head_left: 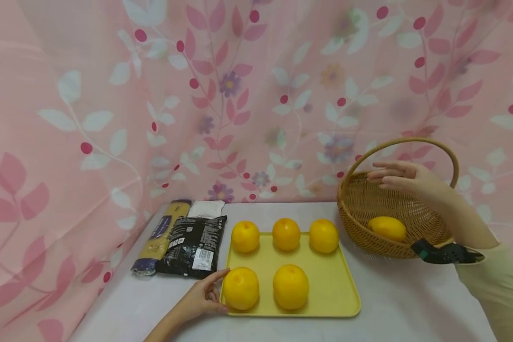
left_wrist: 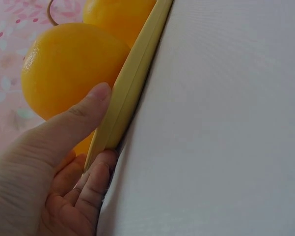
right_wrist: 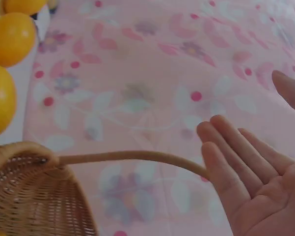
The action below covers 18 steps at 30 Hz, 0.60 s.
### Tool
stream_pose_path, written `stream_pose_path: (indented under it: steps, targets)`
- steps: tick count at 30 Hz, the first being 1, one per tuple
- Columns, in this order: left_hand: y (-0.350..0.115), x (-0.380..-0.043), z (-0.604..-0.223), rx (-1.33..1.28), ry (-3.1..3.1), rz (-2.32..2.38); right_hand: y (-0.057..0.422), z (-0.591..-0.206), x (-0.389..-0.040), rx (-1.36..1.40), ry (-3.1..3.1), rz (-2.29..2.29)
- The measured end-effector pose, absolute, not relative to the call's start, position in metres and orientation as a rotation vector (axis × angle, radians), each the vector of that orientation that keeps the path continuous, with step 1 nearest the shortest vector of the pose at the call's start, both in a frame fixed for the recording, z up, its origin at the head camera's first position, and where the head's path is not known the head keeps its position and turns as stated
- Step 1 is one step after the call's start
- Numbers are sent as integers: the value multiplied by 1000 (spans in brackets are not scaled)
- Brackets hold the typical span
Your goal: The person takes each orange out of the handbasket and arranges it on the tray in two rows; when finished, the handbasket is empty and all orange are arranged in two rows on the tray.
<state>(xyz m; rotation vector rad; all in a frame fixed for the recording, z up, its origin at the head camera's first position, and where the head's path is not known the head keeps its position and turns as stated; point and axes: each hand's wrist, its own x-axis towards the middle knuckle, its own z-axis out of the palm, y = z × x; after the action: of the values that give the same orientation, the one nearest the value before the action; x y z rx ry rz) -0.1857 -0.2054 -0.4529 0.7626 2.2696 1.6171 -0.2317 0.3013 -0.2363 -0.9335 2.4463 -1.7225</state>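
Note:
My left hand point(head_left: 199, 297) is at the near left corner of a yellow tray point(head_left: 331, 285). In the left wrist view its thumb lies against the tray rim point(left_wrist: 129, 81), with the fingers curled at the edge's underside. Several round orange fruits sit on the tray in two rows; the near left orange point(head_left: 242, 288) is right beside that thumb. My right hand point(head_left: 403, 179), fingers extended and holding nothing, hovers over a wicker basket point(head_left: 346, 223) with a tall handle point(head_left: 403, 140). Inside the basket lies one yellow-orange fruit point(head_left: 386, 229).
Left of the tray lie a black packet point(head_left: 192, 247), a long yellow and purple packet point(head_left: 160, 237) and a white packet point(head_left: 205, 209). Behind the white table point(head_left: 124, 308) hangs a pink floral curtain point(head_left: 256, 104). The basket stands just right of the tray.

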Motion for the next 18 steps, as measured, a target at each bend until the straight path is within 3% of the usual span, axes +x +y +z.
stream_pose_path:
  steps: [10,15,18]
  targets:
    - [-208,-189,-454,709,2226,1616,339,-225,-271,-1162,1610,-2138]
    - [-206,-190,-451,723,2222,1632,351,-251,-282,-922,1749,-2245]
    - [-206,-190,-451,720,2199,1648,353,-270,-281,-688,2209,-2116]
